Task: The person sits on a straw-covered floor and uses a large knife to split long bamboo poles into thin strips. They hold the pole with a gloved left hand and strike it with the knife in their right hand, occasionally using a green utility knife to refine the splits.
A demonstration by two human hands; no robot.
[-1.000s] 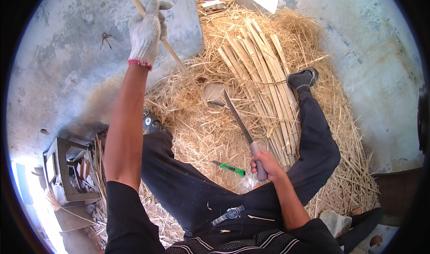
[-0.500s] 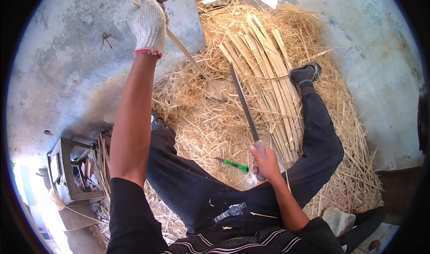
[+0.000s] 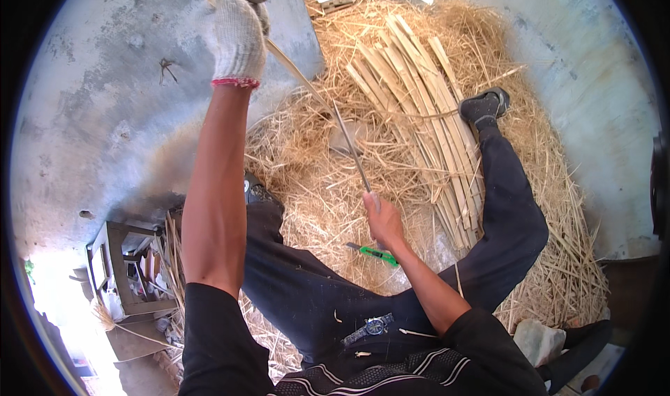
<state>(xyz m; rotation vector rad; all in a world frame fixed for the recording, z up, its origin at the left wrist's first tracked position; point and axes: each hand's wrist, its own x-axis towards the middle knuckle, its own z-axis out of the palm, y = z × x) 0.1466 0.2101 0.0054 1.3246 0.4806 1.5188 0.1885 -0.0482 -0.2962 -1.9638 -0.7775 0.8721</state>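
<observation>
My left hand [image 3: 239, 30], in a white knit glove, is raised high and grips the upper end of a long thin bamboo strip [image 3: 300, 82]. The strip slants down to the right toward my right hand. My bare right hand [image 3: 382, 218] holds the handle of a long narrow knife [image 3: 351, 148], whose blade points up along the strip and lies against it. I sit on the floor with both legs spread over a heap of pale shavings [image 3: 328, 187]. A bundle of split bamboo slats [image 3: 419, 110] lies beyond the knife, next to my right leg.
A green utility knife [image 3: 375, 254] lies on the shavings just under my right wrist. A small wooden crate [image 3: 129, 277] with odds and ends stands at the lower left. Bare concrete floor [image 3: 105, 117] spreads to the left and far right. A pale stone [image 3: 539, 341] sits by my right hip.
My left hand has lifted the strip higher and farther away. My right hand has slid the knife up and leftward along the strip, turning the blade more upright.
</observation>
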